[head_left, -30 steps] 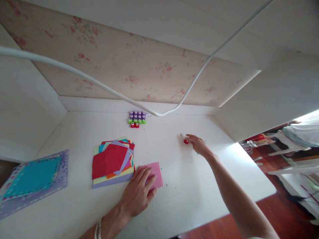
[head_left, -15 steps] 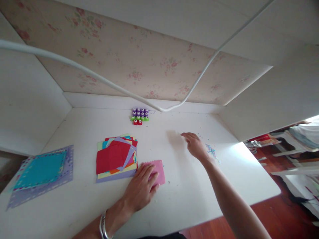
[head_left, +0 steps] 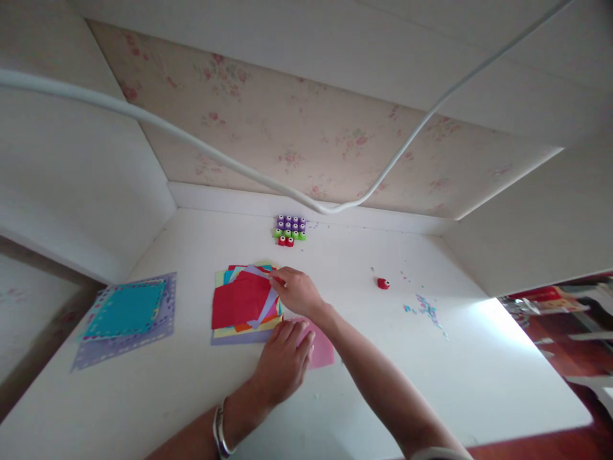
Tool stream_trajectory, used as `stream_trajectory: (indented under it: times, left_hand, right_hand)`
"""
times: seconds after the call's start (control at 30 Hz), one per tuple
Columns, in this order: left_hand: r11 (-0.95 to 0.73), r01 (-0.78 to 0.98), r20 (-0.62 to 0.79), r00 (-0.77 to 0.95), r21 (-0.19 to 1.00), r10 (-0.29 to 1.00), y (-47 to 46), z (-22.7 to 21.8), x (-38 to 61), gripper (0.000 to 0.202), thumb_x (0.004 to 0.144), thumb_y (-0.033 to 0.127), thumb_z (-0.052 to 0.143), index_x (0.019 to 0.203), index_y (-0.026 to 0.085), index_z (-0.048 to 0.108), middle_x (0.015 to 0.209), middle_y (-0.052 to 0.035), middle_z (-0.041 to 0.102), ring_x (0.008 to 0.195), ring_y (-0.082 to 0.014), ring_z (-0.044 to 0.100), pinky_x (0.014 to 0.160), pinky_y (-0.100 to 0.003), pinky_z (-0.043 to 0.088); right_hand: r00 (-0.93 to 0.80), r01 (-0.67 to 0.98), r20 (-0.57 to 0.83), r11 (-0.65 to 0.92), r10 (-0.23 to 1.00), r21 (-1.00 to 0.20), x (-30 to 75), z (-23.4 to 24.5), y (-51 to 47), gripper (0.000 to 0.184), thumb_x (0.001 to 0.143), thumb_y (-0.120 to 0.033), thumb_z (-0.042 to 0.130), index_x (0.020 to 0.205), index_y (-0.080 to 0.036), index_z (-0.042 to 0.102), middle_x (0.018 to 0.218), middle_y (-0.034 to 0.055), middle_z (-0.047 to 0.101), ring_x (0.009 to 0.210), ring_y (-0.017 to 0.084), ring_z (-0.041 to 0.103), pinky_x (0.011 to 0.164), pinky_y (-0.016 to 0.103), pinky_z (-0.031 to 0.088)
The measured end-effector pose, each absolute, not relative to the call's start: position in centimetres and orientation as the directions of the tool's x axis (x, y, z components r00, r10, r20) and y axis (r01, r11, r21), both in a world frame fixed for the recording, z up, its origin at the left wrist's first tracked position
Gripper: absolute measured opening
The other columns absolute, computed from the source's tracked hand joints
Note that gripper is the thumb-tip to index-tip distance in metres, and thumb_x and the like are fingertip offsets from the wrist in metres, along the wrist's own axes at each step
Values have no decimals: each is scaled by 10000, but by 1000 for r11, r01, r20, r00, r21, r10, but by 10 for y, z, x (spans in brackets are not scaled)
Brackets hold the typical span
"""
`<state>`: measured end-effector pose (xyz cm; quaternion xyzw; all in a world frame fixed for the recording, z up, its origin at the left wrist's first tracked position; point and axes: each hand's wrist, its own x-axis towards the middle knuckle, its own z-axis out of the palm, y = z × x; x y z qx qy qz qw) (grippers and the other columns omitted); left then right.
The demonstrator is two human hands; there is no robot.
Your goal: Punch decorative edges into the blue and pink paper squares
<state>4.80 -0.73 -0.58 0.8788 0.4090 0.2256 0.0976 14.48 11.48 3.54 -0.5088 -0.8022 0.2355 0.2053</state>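
My left hand [head_left: 282,361] lies with its fingers spread on a pink sheet of paper [head_left: 323,348], covering much of it. Just left of it is a loose stack of coloured paper [head_left: 237,303], with red on top and lavender, yellow, blue and orange edges showing. Over the stack's right side, my right hand [head_left: 299,291] has its fingertips together at the upper end of a lavender piece of paper [head_left: 264,310]. A small red craft punch [head_left: 383,283] stands apart on the white table, to the right.
Purple, green and red craft punches [head_left: 290,229] stand in rows near the back edge. At the left lie blue and lavender sheets [head_left: 127,310] with punched borders. Tiny paper bits [head_left: 427,308] are scattered on the right. A white cable [head_left: 330,209] hangs across the front.
My right hand has moved left from the bare tabletop to the paper stack. The red punch now shows where that hand was. My left hand stays on the pink paper. The view has shifted left.
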Motion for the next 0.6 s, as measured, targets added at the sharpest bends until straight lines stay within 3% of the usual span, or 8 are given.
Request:
stream_trajectory:
  times: [0.1, 0.2, 0.3, 0.47, 0.6]
  left_hand:
    - [-610, 715, 312, 526, 341, 791, -4, -4, 45, 290, 925, 219, 472, 1197, 194, 569, 1216, -92, 604, 1097, -270, 545, 977, -475, 406]
    - [-585, 731, 304, 502, 350, 810, 0, -4, 43, 286, 928, 251, 482, 1193, 188, 570, 1216, -95, 609, 1104, -268, 546, 984, -470, 398]
    - [-572, 732, 314, 481, 370, 819, 1, -5, 42, 349, 915, 307, 516, 1233, 169, 554, 1274, -122, 586, 1163, -281, 525, 1008, -475, 382]
    - [-542, 734, 296, 455, 409, 840, 3, -7, 42, 435, 873, 374, 584, 1256, 172, 547, 1305, -130, 571, 1200, -292, 504, 1029, -489, 352]
    - [-510, 740, 269, 433, 438, 860, 6, -6, 41, 440, 862, 355, 607, 1274, 217, 534, 1264, -101, 590, 1153, -278, 521, 1011, -499, 337]
  right_hand:
    - [-285, 806, 83, 285, 955, -518, 137, 35, 140, 294, 946, -296, 456, 1179, -262, 631, 1199, 44, 643, 1004, 200, 627, 900, 302, 458]
    - [-137, 894, 64, 151, 989, -422, 143, 33, 170, 430, 938, -238, 429, 1365, -212, 482, 1409, 107, 478, 1081, 242, 598, 903, 349, 465]
    - [-184, 927, 16, 179, 983, -331, 154, 31, 193, 534, 911, -110, 390, 1440, -186, 384, 1480, 125, 389, 1190, 261, 537, 934, 354, 445]
    - [-299, 905, -29, 274, 954, -325, 175, 33, 202, 360, 909, -97, 428, 1202, -183, 619, 1264, 125, 582, 1115, 252, 579, 933, 343, 426]
    - [-357, 873, -38, 318, 934, -370, 203, 37, 183, 204, 907, -167, 519, 1036, -174, 677, 1126, 108, 641, 1023, 216, 616, 905, 302, 432]
